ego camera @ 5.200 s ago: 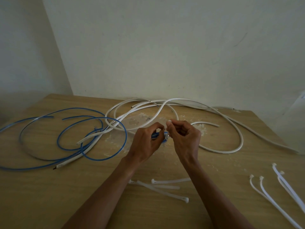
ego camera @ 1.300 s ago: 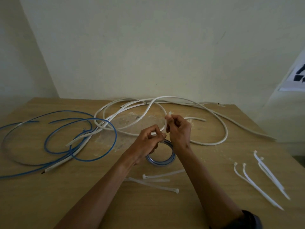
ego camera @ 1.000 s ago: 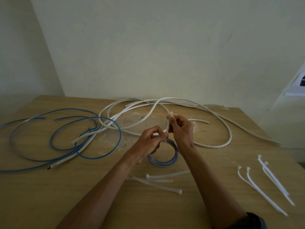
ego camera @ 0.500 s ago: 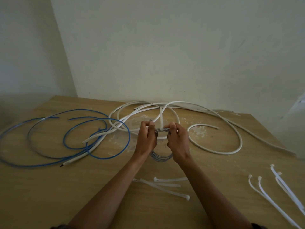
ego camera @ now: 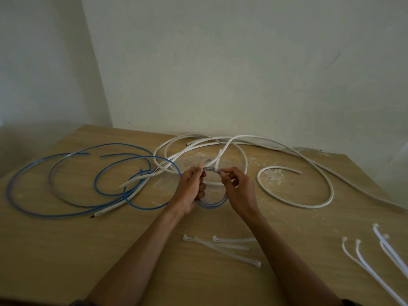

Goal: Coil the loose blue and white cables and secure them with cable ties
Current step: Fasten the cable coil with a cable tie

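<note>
Since 0.5 s ago, our hands have parted; coil (ego camera: 210, 206) shows between them, mid-bench. L hand (ego camera: 191, 193) grip curls round coil's left side; R hand (ego camera: 240, 191) pinches its top beside cable tie (ego camera: 218, 166). Risk: if tie isn't cinched, slack grip lets turns spring loose. We read no legible writing.

Pale walls (ego camera: 242, 62) w/ corner at left, wooden table (ego camera: 55, 250), dim light.
</note>
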A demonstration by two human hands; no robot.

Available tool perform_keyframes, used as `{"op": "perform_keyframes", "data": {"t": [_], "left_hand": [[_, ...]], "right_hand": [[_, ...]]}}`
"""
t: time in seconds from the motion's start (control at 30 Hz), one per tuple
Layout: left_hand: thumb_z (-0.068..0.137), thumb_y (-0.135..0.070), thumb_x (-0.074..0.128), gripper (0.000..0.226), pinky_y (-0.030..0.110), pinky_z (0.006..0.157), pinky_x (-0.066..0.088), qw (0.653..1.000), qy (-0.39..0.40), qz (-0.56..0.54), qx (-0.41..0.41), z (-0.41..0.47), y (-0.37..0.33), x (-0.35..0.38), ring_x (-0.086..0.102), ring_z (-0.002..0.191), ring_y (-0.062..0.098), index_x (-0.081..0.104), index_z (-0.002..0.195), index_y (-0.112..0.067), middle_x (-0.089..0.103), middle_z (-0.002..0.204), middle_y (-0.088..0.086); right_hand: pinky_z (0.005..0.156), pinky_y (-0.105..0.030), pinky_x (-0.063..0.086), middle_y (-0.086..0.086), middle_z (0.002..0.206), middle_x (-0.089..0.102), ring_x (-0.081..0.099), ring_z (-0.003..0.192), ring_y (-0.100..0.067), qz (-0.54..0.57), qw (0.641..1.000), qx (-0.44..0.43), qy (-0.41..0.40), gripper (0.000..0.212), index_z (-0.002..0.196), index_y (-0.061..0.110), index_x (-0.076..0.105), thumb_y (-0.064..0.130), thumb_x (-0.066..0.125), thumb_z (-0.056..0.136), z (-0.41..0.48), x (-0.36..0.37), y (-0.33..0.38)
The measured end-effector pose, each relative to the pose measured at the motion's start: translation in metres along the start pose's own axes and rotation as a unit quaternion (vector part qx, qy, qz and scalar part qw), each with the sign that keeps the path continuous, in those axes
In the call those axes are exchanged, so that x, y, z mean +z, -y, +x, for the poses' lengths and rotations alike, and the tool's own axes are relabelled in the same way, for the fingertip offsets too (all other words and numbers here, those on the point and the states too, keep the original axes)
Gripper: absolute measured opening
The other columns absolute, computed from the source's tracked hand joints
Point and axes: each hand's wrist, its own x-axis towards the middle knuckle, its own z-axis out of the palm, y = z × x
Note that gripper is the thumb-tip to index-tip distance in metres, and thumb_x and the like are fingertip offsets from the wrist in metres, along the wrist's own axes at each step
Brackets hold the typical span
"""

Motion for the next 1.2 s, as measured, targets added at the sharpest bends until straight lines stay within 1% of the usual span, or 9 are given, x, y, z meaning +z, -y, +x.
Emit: {"op": "perform_keyframes", "data": {"t": [0.13, 0.2, 0.3, 0.43, 0.6, 0.7, 0.8, 0.87, 1.2], "left_hand": [[0.108, -0.038, 0.042, 0.037, 0.021, 0.04, 0.027, 0.999, 0.013, 0.042, -0.003, -0.001, 0.007, -0.004, 0.027, 0.043, 0.008, 0.054, 0.09, -0.008, 0.031, 0.055, -0.007], [0.107, -0.039, 0.042, 0.041, 0.027, 0.046, 0.041, 0.989, 0.026, 0.146, 0.012, -0.003, 0.011, -0.009, 0.041, 0.044, 0.01, 0.06, 0.091, -0.006, 0.04, 0.058, -0.003], [0.106, -0.038, 0.045, 0.037, 0.031, 0.065, 0.053, 0.93, 0.028, 0.356, 0.08, -0.005, 0.014, -0.01, 0.063, 0.055, 0.012, 0.071, 0.094, -0.015, 0.061, 0.067, -0.001], [0.104, -0.039, 0.05, 0.037, 0.042, 0.071, 0.053, 0.868, 0.026, 0.468, 0.164, -0.006, 0.016, -0.015, 0.064, 0.069, 0.016, 0.072, 0.092, -0.013, 0.069, 0.075, 0.005], [0.102, -0.045, 0.051, 0.035, 0.028, 0.065, 0.051, 0.91, 0.032, 0.396, 0.117, -0.014, 0.013, -0.023, 0.063, 0.067, 0.01, 0.069, 0.093, -0.016, 0.067, 0.074, -0.004], [0.104, -0.045, 0.047, 0.034, 0.033, 0.059, 0.049, 0.944, 0.068, 0.313, 0.082, -0.015, 0.013, -0.021, 0.053, 0.056, 0.009, 0.058, 0.089, -0.017, 0.051, 0.065, -0.003], [0.107, -0.035, 0.043, 0.028, 0.021, 0.05, 0.039, 0.942, 0.094, 0.3, 0.115, -0.017, 0.012, -0.015, 0.042, 0.051, 0.003, 0.055, 0.1, -0.01, 0.047, 0.065, 0.005], [0.108, -0.032, 0.043, 0.028, 0.017, 0.049, 0.036, 0.938, 0.099, 0.304, 0.135, -0.018, 0.011, -0.013, 0.04, 0.05, 0.002, 0.055, 0.106, -0.007, 0.049, 0.068, 0.012], [0.107, -0.033, 0.044, 0.021, 0.027, 0.05, 0.034, 0.965, 0.082, 0.245, 0.053, -0.014, 0.016, -0.014, 0.04, 0.055, 0.009, 0.054, 0.098, -0.018, 0.043, 0.061, -0.006]], "right_hand": [[0.055, -0.022, 0.052, 0.004, 0.08, 0.07, 0.066, 0.067, -0.009, 0.007, 0.998, 0.026, 0.049, 0.011, 0.104, 0.021, 0.073, 0.026, 0.065, 0.099, -0.001, -0.016, -0.001], [0.051, -0.019, 0.05, -0.001, 0.078, 0.07, 0.064, 0.06, -0.008, -0.001, 0.995, 0.048, 0.09, 0.01, 0.101, 0.018, 0.073, 0.026, 0.068, 0.097, -0.003, -0.027, -0.001], [0.047, -0.023, 0.05, -0.004, 0.076, 0.071, 0.062, 0.051, -0.011, -0.021, 0.989, 0.073, 0.127, 0.01, 0.098, 0.017, 0.071, 0.026, 0.069, 0.097, -0.007, -0.04, -0.004], [0.048, -0.027, 0.054, -0.006, 0.077, 0.071, 0.066, 0.05, -0.017, -0.015, 0.985, 0.073, 0.157, 0.008, 0.096, 0.016, 0.069, 0.024, 0.069, 0.097, -0.015, -0.045, -0.007], [0.057, -0.031, 0.06, -0.004, 0.081, 0.073, 0.07, 0.065, -0.019, 0.008, 0.98, 0.076, 0.185, 0.006, 0.1, 0.02, 0.069, 0.026, 0.068, 0.097, -0.019, -0.035, -0.008], [0.061, -0.022, 0.051, -0.004, 0.081, 0.075, 0.065, 0.065, -0.007, 0.044, 0.981, 0.084, 0.17, 0.022, 0.099, 0.018, 0.071, 0.038, 0.063, 0.098, -0.02, -0.027, -0.001], [0.057, -0.02, 0.043, -0.006, 0.079, 0.074, 0.055, 0.06, -0.008, 0.077, 0.98, 0.112, 0.147, 0.036, 0.09, 0.017, 0.077, 0.05, 0.061, 0.095, -0.019, -0.022, 0.007], [0.057, -0.02, 0.044, -0.004, 0.078, 0.074, 0.055, 0.061, -0.008, 0.103, 0.977, 0.12, 0.146, 0.031, 0.09, 0.017, 0.078, 0.046, 0.065, 0.092, -0.019, -0.021, 0.01], [0.069, -0.019, 0.056, 0.007, 0.08, 0.074, 0.07, 0.074, -0.005, 0.021, 0.996, 0.005, 0.084, 0.011, 0.098, 0.02, 0.077, 0.028, 0.074, 0.091, -0.02, -0.009, 0.003]]}}
